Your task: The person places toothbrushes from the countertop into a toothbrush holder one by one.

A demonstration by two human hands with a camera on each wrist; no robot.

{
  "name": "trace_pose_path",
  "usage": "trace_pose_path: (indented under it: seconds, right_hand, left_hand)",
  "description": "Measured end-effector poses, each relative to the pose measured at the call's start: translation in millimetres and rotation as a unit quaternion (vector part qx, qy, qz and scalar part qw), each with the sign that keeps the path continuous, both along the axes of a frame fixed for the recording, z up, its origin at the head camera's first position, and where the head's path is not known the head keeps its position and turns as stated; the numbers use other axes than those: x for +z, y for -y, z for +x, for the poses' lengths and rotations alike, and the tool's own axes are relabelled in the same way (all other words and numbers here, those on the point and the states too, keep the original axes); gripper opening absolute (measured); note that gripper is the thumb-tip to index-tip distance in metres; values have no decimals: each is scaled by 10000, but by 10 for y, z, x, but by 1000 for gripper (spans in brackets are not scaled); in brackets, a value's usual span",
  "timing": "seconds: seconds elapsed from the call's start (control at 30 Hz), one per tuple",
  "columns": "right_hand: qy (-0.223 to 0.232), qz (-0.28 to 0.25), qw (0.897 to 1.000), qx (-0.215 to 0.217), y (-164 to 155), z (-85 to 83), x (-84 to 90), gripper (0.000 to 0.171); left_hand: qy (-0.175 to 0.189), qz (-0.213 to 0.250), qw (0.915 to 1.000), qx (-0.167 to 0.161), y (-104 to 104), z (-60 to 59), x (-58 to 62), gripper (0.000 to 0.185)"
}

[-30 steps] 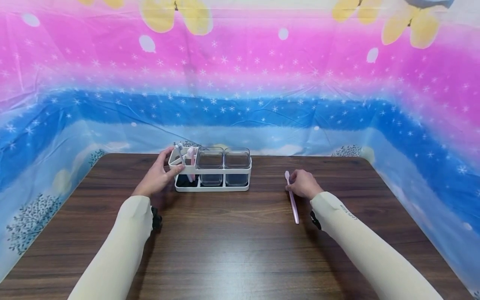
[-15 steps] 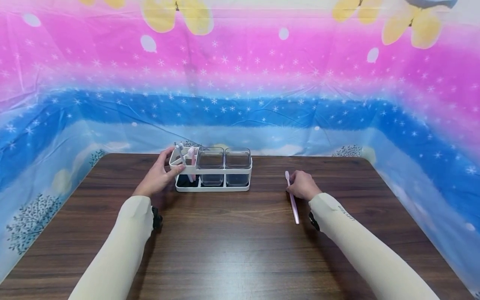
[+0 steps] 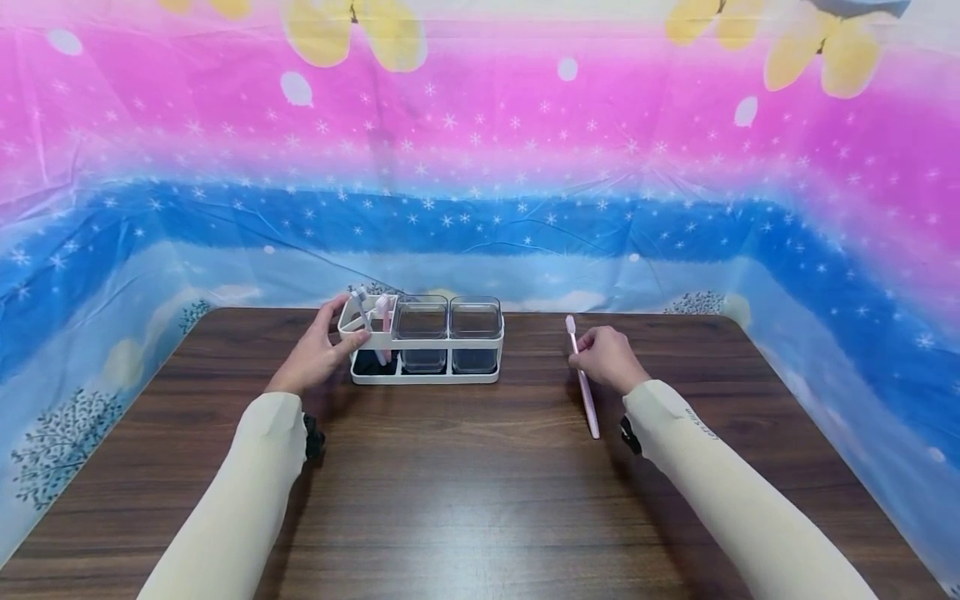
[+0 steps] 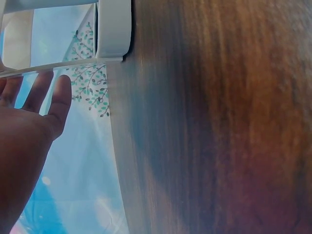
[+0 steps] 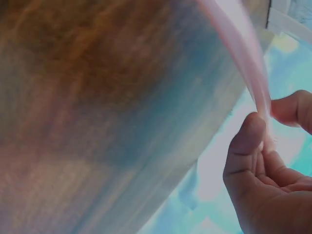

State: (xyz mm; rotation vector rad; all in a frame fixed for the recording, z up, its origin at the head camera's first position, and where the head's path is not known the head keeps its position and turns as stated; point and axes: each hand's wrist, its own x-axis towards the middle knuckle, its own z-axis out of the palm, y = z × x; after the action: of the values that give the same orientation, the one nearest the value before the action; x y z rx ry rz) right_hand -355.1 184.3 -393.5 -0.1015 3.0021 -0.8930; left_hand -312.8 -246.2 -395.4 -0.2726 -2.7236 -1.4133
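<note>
— Two sleeved arms reach over one dark wooden table [image 3: 480, 500]; what stands behind it?

— Only a printed backdrop [image 3: 480, 167] of pink and blue with white stars, wrapped round the far edge and both sides.

— And on the table?

— One white caddy [image 3: 420, 377] near the far edge, with two clear cups in its middle and right compartments and toothbrushes leaning in the left one.

— Where are the hands?

— Well apart. The left hand [image 3: 318, 350] grips the caddy's left end, thumb on the near rim, fingers round the side. The right hand [image 3: 609, 360] pinches a pink toothbrush [image 3: 583, 383] between thumb and fingers (the wrist view shows the pinch plainly), head pointing away from the person, handle end low towards the table, to the right of the caddy.
</note>
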Motion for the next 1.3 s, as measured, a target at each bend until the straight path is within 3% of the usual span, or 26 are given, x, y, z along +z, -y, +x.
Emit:
trace_pose_path:
  seconds: [0.27,0.63,0.8,1.03,1.3]
  right_hand:
    - [-767,-720,9944,32,80,24,138,10]
    - [-2077,-1436,9670,342,200,62,356,15]
    - [-2620,-1637,9490,623,266,104,467,17]
    - [-3395,-1936,9158,921,378,155,616,16]
    - [-3744,-2270,8918,1142,517,252,792,16]
  left_hand:
    - [12,64,10000,8,5,7,-2,85]
    - [-76,67,9999,-56,8,-4,-12,83]
    - [-52,90,9999,-21,9,-13,-20,84]
    - [-63,73,10000,-16,10,-17,-31,84]
    - [-22,86,10000,-18,6,-20,-23,84]
